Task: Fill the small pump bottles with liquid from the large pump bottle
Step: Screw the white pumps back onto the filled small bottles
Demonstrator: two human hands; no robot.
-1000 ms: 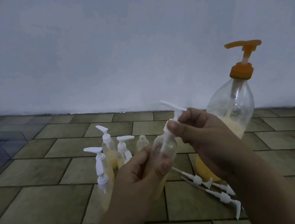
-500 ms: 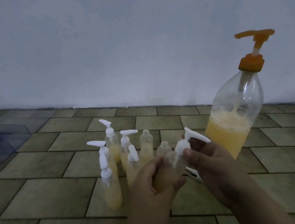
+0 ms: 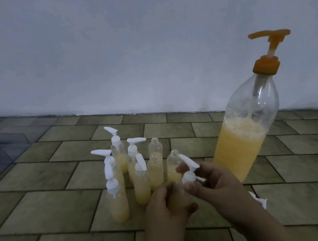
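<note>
Tiled floor (image 3: 45, 208) of olive-brown bricks, pale wall behind; dim light.

Large pump bottle (image 3: 245, 136): clear plastic, orange pump, upright on the floor, roughly half full of yellow liquid, just beyond the right hand.

Small pump bottles (image 3: 132, 171): cluster upright on the floor, left of the hands. Five carry white pumps and hold yellow liquid; three stand uncapped, at least two of them partly filled.

Held small bottle (image 3: 176, 197): filled, gripped round its body by the left hand (image 3: 164, 209), fingers curled.

White pump cap (image 3: 189, 173): seated at that bottle's neck, pinched by the right hand (image 3: 217, 185).

Loose white pump parts (image 3: 259, 200): on the floor, mostly hidden behind the right forearm.

Step in hand, by judgement: screwing the cap down. Next: set the bottle with the cluster, then cap an open one.
</note>
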